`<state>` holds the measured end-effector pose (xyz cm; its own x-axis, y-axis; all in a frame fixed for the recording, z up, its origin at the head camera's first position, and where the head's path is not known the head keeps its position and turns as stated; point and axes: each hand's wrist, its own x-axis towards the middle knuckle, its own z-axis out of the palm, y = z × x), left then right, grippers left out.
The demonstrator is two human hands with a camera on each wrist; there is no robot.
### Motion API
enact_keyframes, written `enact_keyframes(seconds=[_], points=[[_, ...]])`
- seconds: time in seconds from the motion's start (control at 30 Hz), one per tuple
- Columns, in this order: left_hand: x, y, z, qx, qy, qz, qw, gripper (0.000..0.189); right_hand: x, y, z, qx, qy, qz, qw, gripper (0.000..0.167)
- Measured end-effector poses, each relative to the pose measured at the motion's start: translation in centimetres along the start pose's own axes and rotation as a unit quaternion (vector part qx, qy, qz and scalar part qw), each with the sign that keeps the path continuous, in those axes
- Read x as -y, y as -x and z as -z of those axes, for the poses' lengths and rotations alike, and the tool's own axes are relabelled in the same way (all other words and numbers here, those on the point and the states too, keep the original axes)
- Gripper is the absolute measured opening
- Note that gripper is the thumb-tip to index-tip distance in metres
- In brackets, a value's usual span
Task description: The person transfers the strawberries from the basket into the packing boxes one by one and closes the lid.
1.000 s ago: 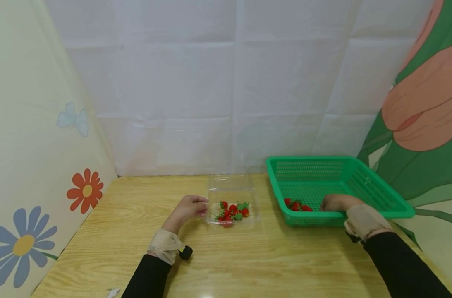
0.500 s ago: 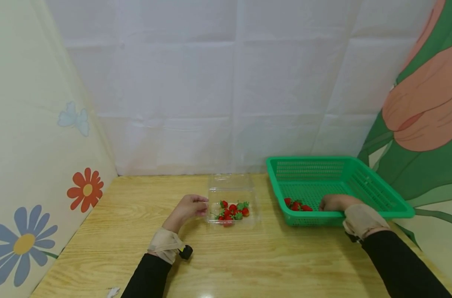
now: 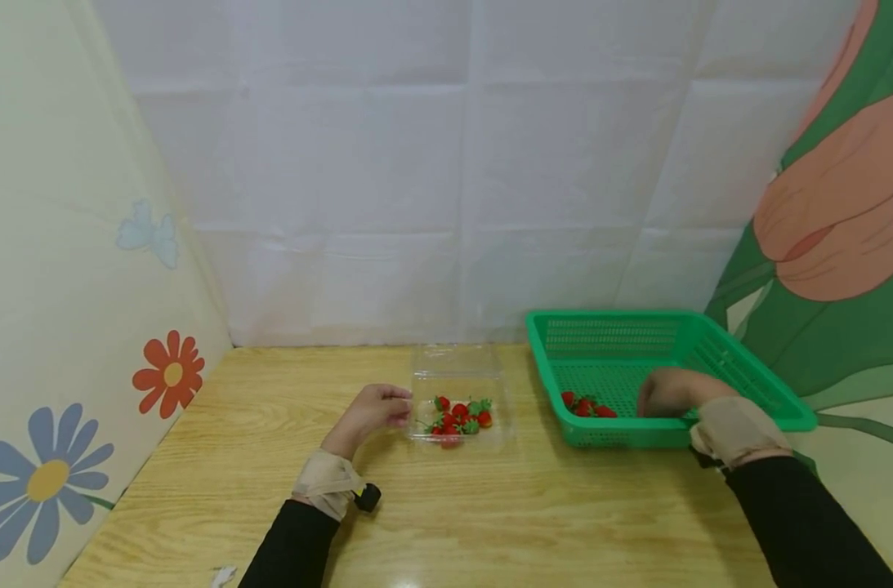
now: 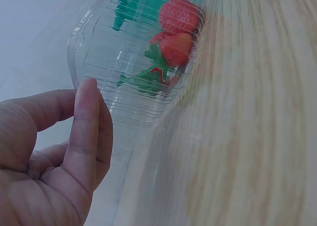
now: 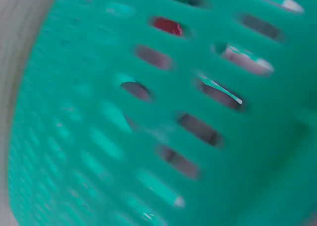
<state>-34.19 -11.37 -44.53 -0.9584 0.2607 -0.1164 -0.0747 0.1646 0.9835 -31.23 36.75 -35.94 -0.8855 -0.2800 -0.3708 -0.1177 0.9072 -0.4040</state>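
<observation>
In the head view a clear plastic clamshell box (image 3: 461, 388) stands lid-up at the middle of the table, with several red strawberries (image 3: 458, 412) with green leaves inside. My left hand (image 3: 372, 408) is at its left side; in the left wrist view the thumb and index finger (image 4: 86, 104) pinch the box's rim. My right hand (image 3: 670, 392) reaches over the near wall into a green slotted basket (image 3: 681, 429), fingers pointing down and their tips hidden behind the wall. Strawberries (image 3: 586, 406) lie to its left in the basket. Through a slot in the right wrist view, a red patch (image 5: 168, 26) shows.
A wooden table (image 3: 490, 506) carries everything. White sheeting (image 3: 343, 204) hangs at the back, and printed flower cloths flank both sides. A small white scrap (image 3: 223, 576) lies at the front left.
My right hand has risen a little and shifted slightly right inside the basket. The left hand and the box have stayed in place.
</observation>
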Motion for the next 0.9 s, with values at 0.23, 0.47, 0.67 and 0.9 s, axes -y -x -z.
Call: enact_keyframes(seconds=[0.23, 0.47, 0.67, 0.9], points=[[-0.2, 0.0, 0.0, -0.002, -0.005, 0.002, 1.0, 0.029, 1.4, 1.0, 1.4, -0.054, 0.0, 0.032, 0.9981, 0.013], [-0.1, 0.0, -0.1, -0.002, 0.004, 0.002, 1.0, 0.028, 4.3, 1.8, 1.9, -0.118, 0.013, 0.063, 0.991, 0.02], [-0.1, 0.0, -0.2, -0.004, 0.001, 0.001, 1.0, 0.028, 8.0, 2.2, 1.8, -0.156, 0.018, 0.092, 0.9834, 0.021], [-0.2, 0.0, -0.2, -0.006, -0.005, 0.003, 1.0, 0.028, 11.9, 1.3, 0.3, -0.177, 0.015, 0.147, 0.9731, 0.02]])
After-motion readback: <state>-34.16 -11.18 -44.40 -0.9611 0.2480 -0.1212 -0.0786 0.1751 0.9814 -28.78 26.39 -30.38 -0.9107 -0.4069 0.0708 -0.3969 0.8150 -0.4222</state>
